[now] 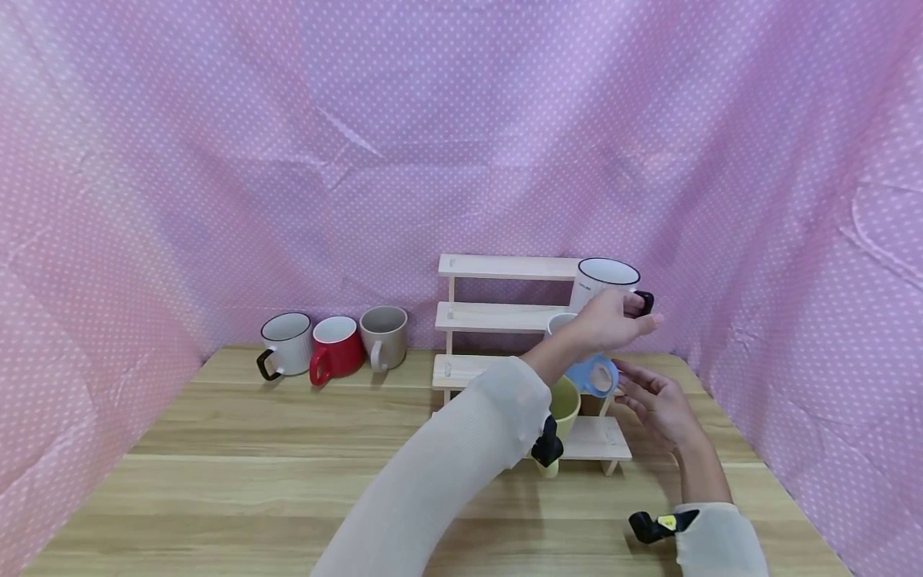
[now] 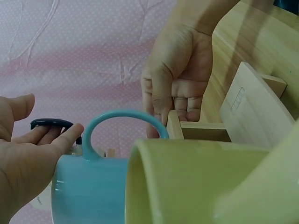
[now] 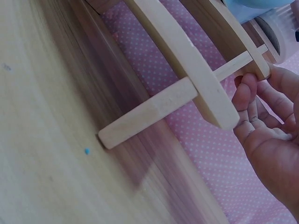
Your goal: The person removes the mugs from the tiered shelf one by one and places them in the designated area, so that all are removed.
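Observation:
A white mug with a black rim stands at the right of the tiered wooden stand. My left hand reaches across to it, its fingers hooked into the black handle. Below that hand, a light blue mug sits on a lower tier, handle to the right. A yellow-green mug stands lower still, partly hidden by the left sleeve. My right hand is at the stand's right side, where its thumb and fingers pinch the end of a shelf board.
To the left on the wooden table stand another white mug with a black handle, a red mug and a grey-beige mug. A pink dotted cloth hangs behind and along both sides.

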The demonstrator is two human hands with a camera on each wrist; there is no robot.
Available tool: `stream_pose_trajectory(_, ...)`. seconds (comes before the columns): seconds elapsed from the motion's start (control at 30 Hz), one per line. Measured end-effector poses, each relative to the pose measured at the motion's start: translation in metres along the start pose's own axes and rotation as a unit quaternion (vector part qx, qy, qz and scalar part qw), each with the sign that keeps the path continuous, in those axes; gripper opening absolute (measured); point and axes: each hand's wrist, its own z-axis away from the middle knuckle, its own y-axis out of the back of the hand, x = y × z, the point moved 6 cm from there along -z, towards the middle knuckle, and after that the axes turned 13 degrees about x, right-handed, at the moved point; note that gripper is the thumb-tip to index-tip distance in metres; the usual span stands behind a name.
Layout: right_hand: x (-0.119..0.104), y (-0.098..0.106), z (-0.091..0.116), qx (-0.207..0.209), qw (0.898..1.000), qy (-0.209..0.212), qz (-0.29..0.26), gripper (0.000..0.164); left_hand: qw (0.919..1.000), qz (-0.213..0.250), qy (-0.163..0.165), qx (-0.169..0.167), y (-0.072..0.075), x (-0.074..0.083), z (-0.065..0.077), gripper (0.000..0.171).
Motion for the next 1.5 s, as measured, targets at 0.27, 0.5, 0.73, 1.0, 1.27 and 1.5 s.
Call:
stream_pose_trajectory(0.27,0.001,0.001,-0.001,0.004,1.000,-0.006,0.007,0.032,0.9974,0.017,0.015,0.068,0.005,-0.001,0.003,0.037)
stream_pose_trajectory(0.5,0.001,0.000,-0.001,0.010,1.000,-0.010,0.010,0.032,0.9870,0.081,0.052,0.128,0.007,-0.001,0.005,0.028)
stream_pose_trajectory(0.73,0.002,0.003,-0.004,0.003,1.000,-0.010,0.002,0.033,0.9726,0.108,0.073,0.192,0.009,-0.002,0.004,0.027)
stream_pose_trajectory(1.0,0.004,0.007,-0.008,0.002,1.000,-0.021,-0.020,0.032,0.9589,0.137,0.096,0.229,0.007,-0.004,0.003,0.027)
stream_pose_trajectory(1.27,0.003,0.006,-0.005,0.001,1.000,-0.015,-0.018,0.032,0.9477,0.175,0.105,0.246,0.007,-0.005,0.004,0.018)
stream_pose_trajectory(1.5,0.002,0.003,-0.003,0.000,1.000,-0.010,-0.009,0.033,0.9417,0.171,0.126,0.261,0.012,-0.005,0.008,0.015)
